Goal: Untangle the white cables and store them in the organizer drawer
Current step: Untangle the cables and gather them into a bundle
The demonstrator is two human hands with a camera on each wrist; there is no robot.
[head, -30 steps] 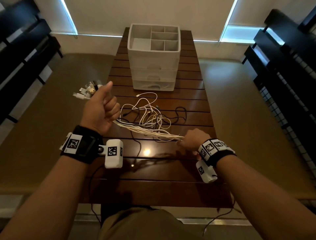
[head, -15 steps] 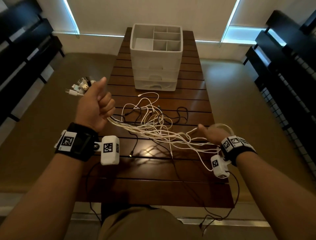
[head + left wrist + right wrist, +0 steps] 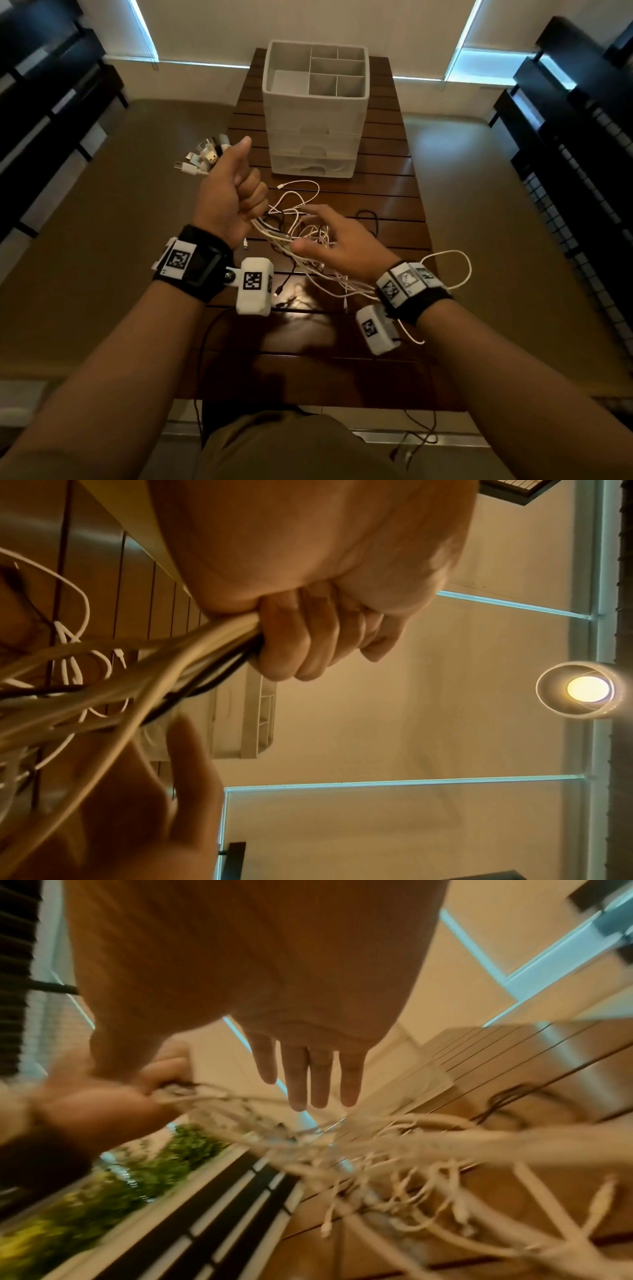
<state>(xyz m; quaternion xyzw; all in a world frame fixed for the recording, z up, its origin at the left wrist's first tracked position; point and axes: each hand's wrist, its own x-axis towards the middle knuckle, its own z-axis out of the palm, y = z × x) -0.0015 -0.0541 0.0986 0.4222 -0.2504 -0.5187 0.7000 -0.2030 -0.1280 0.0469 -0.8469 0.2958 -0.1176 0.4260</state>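
Left hand [image 3: 228,202] grips white cables [image 3: 310,236] beside right hand [image 3: 337,245].

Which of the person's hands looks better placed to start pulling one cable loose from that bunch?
The right hand, probably. Its fingers are spread open and empty right over the white cables, while the left hand grips the bunch near its plugs, so it serves as the anchor.

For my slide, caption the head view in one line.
Left hand grips the white cables by their plug ends while the open right hand reaches into the tangle before the organizer.
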